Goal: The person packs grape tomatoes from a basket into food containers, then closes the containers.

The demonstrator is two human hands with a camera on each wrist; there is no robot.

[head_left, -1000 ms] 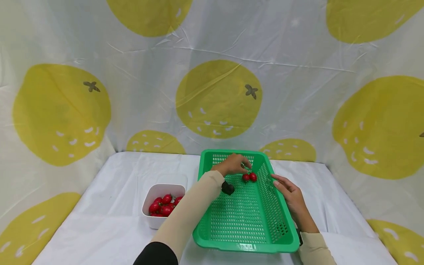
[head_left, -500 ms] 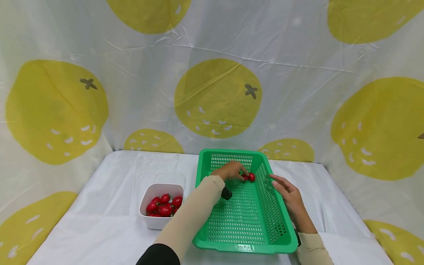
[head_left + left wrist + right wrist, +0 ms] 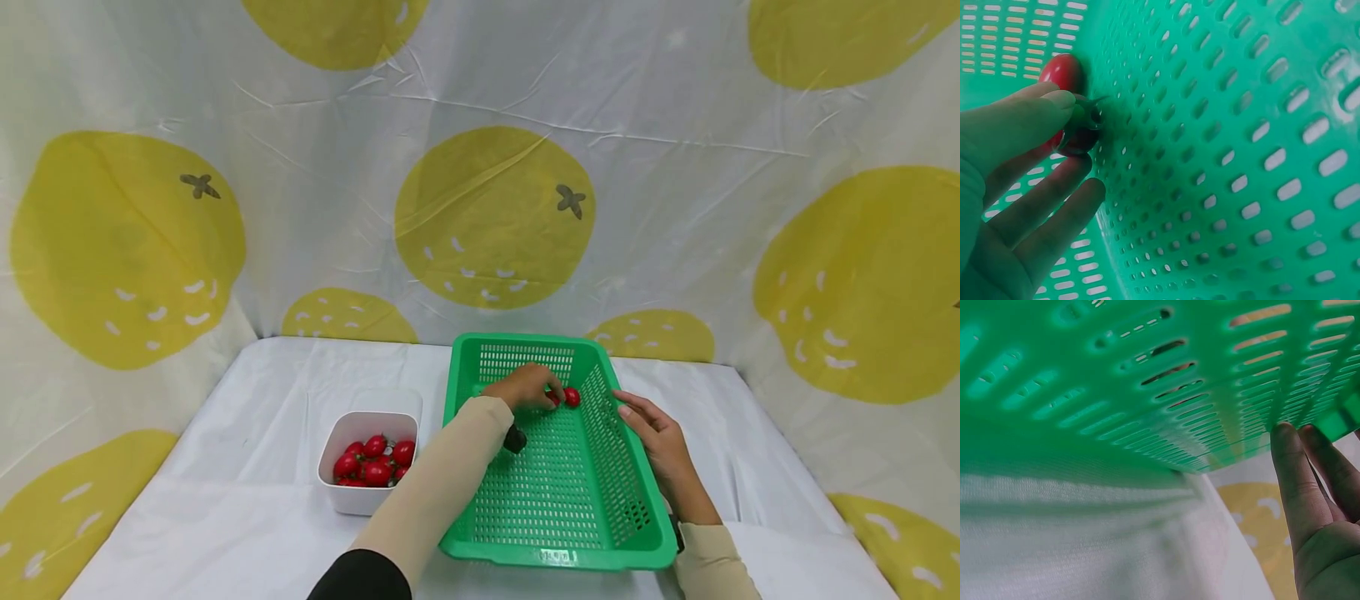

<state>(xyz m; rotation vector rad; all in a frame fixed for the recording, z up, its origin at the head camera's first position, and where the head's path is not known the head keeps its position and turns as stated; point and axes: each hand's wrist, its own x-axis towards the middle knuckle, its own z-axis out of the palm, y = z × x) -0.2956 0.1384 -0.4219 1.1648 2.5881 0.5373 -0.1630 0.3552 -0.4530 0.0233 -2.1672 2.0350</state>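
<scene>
Inside the green basket [image 3: 551,483], near its far right corner, my left hand [image 3: 525,387] reaches down among two cherry tomatoes. Thumb and forefinger pinch one cherry tomato [image 3: 1077,142], dark with shadow and topped by a green stem, close against the perforated wall. Its other fingers stretch out below. Just behind sits the second red cherry tomato [image 3: 572,397], apart from the fingers as far as I can tell. Outside, at the basket's right side, my right hand [image 3: 660,442] touches the rim with nearly straight fingers [image 3: 1297,481].
Left of the basket stands a white square container [image 3: 352,500] holding several cherry tomatoes [image 3: 377,472]. A clear lid-like piece [image 3: 386,400] lies behind it. White cloth [image 3: 247,467] covers the table, and a lemon-patterned curtain [image 3: 322,208] rises behind and at both sides.
My left hand has lowered onto the nearer tomato in the basket and now pinches it. The right hand stays at the basket's right rim.
</scene>
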